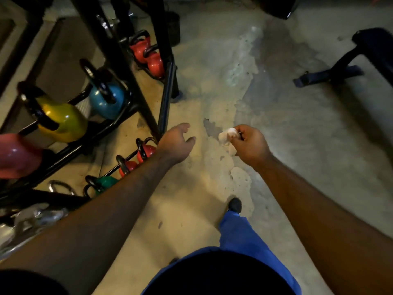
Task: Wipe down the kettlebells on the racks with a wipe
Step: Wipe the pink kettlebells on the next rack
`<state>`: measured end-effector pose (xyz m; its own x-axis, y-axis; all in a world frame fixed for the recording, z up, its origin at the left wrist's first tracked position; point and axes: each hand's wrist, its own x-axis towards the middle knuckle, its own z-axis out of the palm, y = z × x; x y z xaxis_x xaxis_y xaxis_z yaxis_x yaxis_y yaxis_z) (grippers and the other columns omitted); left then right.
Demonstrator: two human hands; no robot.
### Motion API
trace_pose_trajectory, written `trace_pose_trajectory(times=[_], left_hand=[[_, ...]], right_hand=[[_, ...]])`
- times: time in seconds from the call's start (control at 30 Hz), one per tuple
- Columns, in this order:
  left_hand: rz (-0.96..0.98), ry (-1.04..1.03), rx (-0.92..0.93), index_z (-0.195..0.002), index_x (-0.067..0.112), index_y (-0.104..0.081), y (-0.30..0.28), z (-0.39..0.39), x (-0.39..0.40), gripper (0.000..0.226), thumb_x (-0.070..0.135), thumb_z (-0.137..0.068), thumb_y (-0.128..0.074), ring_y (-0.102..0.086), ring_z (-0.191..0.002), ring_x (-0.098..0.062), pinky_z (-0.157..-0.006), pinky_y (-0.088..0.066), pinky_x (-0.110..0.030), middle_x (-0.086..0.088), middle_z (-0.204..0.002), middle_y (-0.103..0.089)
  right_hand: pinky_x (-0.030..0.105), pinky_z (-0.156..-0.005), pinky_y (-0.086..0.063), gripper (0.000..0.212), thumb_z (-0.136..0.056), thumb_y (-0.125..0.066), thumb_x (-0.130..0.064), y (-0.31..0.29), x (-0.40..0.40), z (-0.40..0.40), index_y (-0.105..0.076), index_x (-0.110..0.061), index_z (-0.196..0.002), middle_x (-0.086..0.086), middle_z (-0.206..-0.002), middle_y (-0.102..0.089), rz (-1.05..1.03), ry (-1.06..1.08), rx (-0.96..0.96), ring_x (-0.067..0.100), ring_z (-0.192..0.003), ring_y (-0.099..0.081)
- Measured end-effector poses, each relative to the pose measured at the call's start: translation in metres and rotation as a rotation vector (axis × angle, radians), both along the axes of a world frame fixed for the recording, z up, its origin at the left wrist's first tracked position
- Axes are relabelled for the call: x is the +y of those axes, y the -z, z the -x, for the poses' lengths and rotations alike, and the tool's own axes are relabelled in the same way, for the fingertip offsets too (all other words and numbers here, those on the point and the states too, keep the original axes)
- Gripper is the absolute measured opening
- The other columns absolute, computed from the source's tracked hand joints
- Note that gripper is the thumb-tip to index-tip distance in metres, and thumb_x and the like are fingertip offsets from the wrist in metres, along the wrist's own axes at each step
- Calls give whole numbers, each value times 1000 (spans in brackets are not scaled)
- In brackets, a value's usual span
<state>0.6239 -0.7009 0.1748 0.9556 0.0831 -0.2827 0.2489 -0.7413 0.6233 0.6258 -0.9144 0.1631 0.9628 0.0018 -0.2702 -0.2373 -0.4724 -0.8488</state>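
Observation:
A black rack [127, 109] on the left carries a yellow kettlebell [63, 122], a blue kettlebell [107, 99] and a pink kettlebell [17, 156] on its upper shelf. Small red kettlebells [146, 151] and a green kettlebell [104, 183] sit on the low shelf. Two more red kettlebells [148, 56] stand farther back. My right hand [249, 145] pinches a crumpled white wipe [227, 136] over the floor, right of the rack. My left hand [176, 143] hangs relaxed beside the rack's corner post, holding nothing.
A dark weight bench [348, 62] stands at the right rear. Patchy concrete floor [276, 116] spreads between it and the rack. My blue trouser leg and black shoe [235, 204] are below my hands. Chrome items [32, 220] lie at the lower left.

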Motion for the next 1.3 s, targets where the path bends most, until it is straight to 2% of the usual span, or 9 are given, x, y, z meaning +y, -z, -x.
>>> trace_pose_trajectory(times=[0.13, 0.27, 0.4, 0.53, 0.63, 0.8, 0.97, 1.13, 1.3], left_hand=[[-24, 69, 34, -143, 24, -48, -3, -83, -60, 52, 34, -94, -61, -56, -124, -24, -102, -44, -33, 1, -140, -57], [-31, 35, -15, -143, 25, -47, -14, -158, -97, 51, 35, -95, -59, -56, -124, -24, -98, -43, -30, 1, -142, -54], [-29, -40, -50, -143, 25, -48, -15, -224, -106, 50, 36, -96, -60, -56, -123, -23, -90, -40, -26, 3, -142, -55], [6, -113, -49, -142, 24, -49, -1, -305, -97, 49, 35, -96, -60, -56, -122, -23, -93, -42, -27, 2, -140, -56], [50, -128, -31, -143, 23, -48, 15, -372, -89, 49, 33, -97, -59, -55, -124, -23, -90, -39, -24, 1, -142, -54], [121, -132, 25, -142, 20, -50, 20, -511, -72, 49, 33, -96, -61, -55, -125, -23, -90, -38, -22, -2, -140, -56], [114, -109, 24, -140, 19, -52, -2, -637, -58, 48, 33, -95, -61, -56, -125, -24, -97, -47, -32, 0, -138, -57], [88, -175, -19, -138, 20, -54, -11, -751, -50, 47, 32, -94, -63, -57, -123, -22, -97, -42, -26, -1, -136, -59], [104, -281, -11, -139, 18, -53, 5, -865, -43, 47, 29, -94, -63, -56, -122, -21, -98, -41, -26, -2, -136, -58]], right_hand=[[33, -66, -61, 17, -101, -63, -22, -7, -51, -76, -68, -6, -96, 1, -78, -71, -138, 73, 24, 11, -68, -70], [38, -61, -58, 21, -98, -62, -30, -16, -81, -154, -67, -9, -95, 16, -86, -73, -197, 55, 84, 27, -73, -68], [36, -71, -59, 18, -98, -51, -5, -23, -87, -240, -67, -13, -95, 14, -89, -70, -249, 77, 253, 20, -74, -66], [39, -82, -63, 20, -98, -54, -7, -10, -80, -334, -69, -14, -110, 13, -106, -71, -207, 30, 300, 26, -92, -71], [41, -84, -63, 21, -96, -59, -4, 2, -76, -409, -72, -14, -109, 11, -103, -73, -151, 18, 261, 28, -94, -72], [49, -88, -61, 33, -98, -64, -9, -4, -63, -543, -64, -9, -131, 13, -123, -69, -103, 25, 278, 31, -105, -69], [44, -79, -63, 30, -98, -63, -5, -28, -48, -661, -65, -9, -127, 15, -119, -68, -171, 32, 214, 33, -105, -68], [31, -59, -60, 19, -99, -60, -4, -35, -34, -778, -67, -12, -115, 16, -109, -69, -198, -39, 158, 29, -92, -70], [33, -57, -60, 17, -99, -61, -7, -29, -14, -908, -68, -21, -92, 13, -95, -69, -224, -180, 113, 27, -84, -69]])
